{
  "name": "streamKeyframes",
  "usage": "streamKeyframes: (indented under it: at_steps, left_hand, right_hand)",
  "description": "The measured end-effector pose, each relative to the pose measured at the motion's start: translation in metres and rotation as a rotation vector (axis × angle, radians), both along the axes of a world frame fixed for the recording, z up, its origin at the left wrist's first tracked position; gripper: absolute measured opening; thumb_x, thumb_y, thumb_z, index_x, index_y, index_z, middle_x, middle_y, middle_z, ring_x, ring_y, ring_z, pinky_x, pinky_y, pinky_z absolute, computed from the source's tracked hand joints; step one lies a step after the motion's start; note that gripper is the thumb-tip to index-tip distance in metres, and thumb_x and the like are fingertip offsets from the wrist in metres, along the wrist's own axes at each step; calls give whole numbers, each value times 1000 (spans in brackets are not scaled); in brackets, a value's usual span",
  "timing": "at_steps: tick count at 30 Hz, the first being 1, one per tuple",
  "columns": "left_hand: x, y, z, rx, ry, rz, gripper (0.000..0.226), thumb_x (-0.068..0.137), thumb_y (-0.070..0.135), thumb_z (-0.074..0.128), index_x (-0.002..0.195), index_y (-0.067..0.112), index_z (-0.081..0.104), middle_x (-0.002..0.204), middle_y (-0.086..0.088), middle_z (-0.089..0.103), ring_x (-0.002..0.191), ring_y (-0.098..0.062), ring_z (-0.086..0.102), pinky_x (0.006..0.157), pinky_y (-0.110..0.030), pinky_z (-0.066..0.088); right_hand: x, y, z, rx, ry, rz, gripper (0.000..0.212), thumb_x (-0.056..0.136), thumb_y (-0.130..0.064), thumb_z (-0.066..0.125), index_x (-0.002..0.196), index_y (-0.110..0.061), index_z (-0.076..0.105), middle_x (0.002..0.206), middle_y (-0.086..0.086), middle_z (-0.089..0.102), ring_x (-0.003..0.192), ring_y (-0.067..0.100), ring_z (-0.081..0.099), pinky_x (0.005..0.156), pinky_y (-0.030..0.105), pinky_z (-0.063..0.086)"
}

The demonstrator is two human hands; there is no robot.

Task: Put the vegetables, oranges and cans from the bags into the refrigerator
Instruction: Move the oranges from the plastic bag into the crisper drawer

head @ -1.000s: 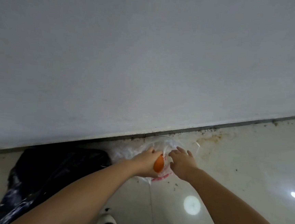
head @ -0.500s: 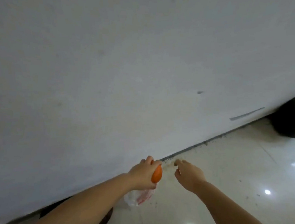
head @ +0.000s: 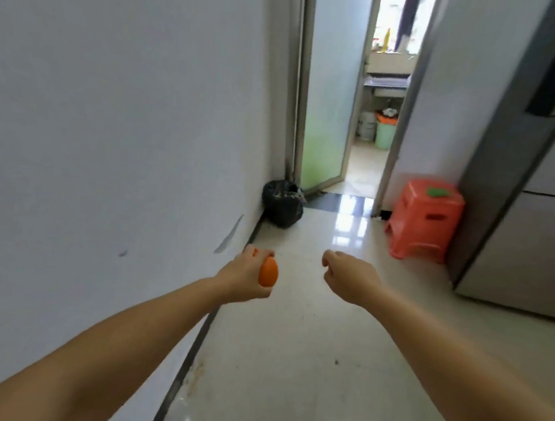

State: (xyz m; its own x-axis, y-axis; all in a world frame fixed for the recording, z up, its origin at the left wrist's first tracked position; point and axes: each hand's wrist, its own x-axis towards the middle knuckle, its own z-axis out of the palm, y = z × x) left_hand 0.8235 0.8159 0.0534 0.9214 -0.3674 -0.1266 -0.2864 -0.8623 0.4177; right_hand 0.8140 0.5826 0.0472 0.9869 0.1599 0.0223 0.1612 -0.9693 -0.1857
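My left hand (head: 245,276) is closed around an orange (head: 268,272), held out in front of me near the white wall. My right hand (head: 351,277) is raised beside it, fingers loosely curled with nothing in them. The grey refrigerator (head: 532,199) stands at the right edge, its doors closed. A bit of the clear plastic bag (head: 181,416) shows on the floor at the bottom edge, below my left arm.
A white wall (head: 109,128) runs along the left. A black bag (head: 282,204) sits by the wall ahead, next to a frosted glass door (head: 329,97). An orange plastic stool (head: 424,220) stands beside the refrigerator. Glossy tiled floor (head: 307,347) lies between.
My view has risen from the bags by the wall to the hallway. My left hand lifted the orange out of the clear bag; my right hand let go of the bag.
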Motion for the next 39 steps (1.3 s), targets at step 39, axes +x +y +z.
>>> streamKeyframes:
  at_steps: [39]
  left_hand:
    - [112, -1094, 213, -578, -255, -711, 75, 78, 34, 74, 138, 25, 30, 140, -5, 33, 122, -26, 45, 90, -34, 49]
  right_hand:
    - [-46, -963, 215, -211, -365, -751, 25, 96, -27, 39, 115, -20, 54, 117, 2, 60, 99, 25, 59, 76, 33, 45]
